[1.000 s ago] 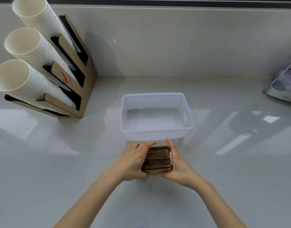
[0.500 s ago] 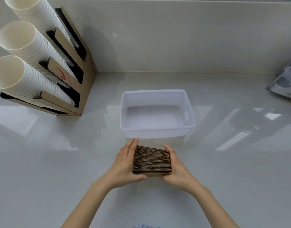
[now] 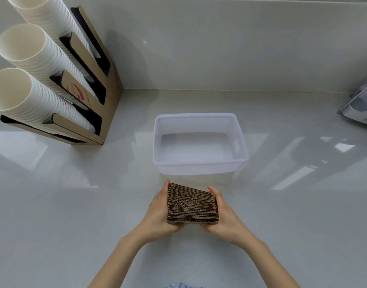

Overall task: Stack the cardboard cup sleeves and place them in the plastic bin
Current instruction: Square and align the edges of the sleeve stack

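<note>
A pale, glossy countertop (image 3: 53, 215) runs back to a plain light wall, with window glare streaking its right half; at the far left a cardboard cup dispenser (image 3: 107, 100) leans three long columns of white paper cups (image 3: 33, 65) toward the onlooker; at the far right edge a shiny, partly cut-off object (image 3: 361, 109) sits against the wall, too little of it showing to name. In the middle stands the plastic bin (image 3: 240, 142), translucent white and rectangular, with nothing inside it; just near of its front wall, outside it, the person holds the stack of cardboard cup sleeves (image 3: 192, 204) between both hands. The left hand (image 3: 157, 213) presses flat against the stack's left end, fingers reaching along its far-left corner and thumb tucked underneath; the right hand (image 3: 224, 213) cups the right end the same way, fingers (image 3: 212, 190) curling over the far-right corner; both are closed firmly on the stack. The sleeves lie squeezed together, corrugated edges facing up, the left side sitting a little farther than the right; whether the stack rests on the counter or hangs just above it I cannot tell.
</note>
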A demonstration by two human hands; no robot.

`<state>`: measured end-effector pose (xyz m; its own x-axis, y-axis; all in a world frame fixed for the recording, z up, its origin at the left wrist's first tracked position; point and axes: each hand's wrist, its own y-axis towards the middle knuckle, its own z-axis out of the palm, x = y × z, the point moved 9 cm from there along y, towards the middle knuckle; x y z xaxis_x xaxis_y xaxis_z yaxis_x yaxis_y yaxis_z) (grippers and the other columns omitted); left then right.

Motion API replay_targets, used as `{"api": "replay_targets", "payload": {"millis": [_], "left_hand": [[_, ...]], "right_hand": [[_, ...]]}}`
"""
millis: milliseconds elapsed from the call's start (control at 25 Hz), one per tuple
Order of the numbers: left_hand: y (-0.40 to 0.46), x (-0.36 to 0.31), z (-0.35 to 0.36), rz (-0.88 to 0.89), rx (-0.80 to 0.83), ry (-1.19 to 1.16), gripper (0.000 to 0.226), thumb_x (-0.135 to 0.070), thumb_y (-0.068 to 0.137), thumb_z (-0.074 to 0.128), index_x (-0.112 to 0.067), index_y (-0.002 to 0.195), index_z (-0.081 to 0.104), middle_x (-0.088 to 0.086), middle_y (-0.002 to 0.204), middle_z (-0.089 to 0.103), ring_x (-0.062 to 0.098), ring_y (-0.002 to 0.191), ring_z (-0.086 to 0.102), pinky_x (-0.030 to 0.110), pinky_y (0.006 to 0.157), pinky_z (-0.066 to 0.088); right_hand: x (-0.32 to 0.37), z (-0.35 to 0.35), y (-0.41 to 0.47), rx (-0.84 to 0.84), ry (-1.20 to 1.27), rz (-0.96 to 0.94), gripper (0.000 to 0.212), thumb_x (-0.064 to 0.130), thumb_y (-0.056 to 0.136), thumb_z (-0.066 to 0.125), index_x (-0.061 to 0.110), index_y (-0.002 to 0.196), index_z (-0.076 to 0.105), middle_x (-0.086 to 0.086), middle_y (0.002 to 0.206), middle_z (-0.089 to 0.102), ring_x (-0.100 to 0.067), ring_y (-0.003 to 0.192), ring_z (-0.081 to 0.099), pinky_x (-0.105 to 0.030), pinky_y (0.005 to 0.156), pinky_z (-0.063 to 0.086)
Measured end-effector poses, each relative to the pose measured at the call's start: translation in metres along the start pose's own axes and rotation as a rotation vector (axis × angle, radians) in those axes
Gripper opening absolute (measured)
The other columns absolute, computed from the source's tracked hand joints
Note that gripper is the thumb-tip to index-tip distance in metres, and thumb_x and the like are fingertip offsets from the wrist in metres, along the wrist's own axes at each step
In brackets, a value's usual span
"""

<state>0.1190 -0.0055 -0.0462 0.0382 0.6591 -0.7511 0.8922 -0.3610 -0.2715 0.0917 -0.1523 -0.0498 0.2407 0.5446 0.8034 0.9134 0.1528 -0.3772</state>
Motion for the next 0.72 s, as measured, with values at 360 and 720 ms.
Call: {"api": "replay_targets", "payload": {"millis": [360,720], "left_hand": [[-0.011,-0.007,-0.005,0.026,-0.15,-0.146,0.082,-0.035,0.062,0.068,-0.041,0.128,0.02,-0.023,0.121,0.038,-0.013,0.114,0.036,0.006,0.099,0.024],[-0.011,0.003,0.005,-0.182,-0.279,-0.489,0.055,-0.041,0.086,0.048,-0.018,0.133,0.033,0.0,0.131,0.044,0.016,0.125,0.041,0.023,0.1,0.03]], "right_hand": [[0.0,-0.002,0.004,-0.073,0.031,0.017,0.109,0.018,0.068,0.074,0.013,0.146,-0.001,0.0,0.146,0.034,-0.014,0.129,0.042,-0.012,0.097,0.029],[-0.001,0.0,0.001,-0.124,0.071,0.036,0.114,0.03,0.062,0.073,0.017,0.146,-0.002,0.001,0.152,0.025,-0.014,0.135,0.035,-0.016,0.103,0.027]]}}
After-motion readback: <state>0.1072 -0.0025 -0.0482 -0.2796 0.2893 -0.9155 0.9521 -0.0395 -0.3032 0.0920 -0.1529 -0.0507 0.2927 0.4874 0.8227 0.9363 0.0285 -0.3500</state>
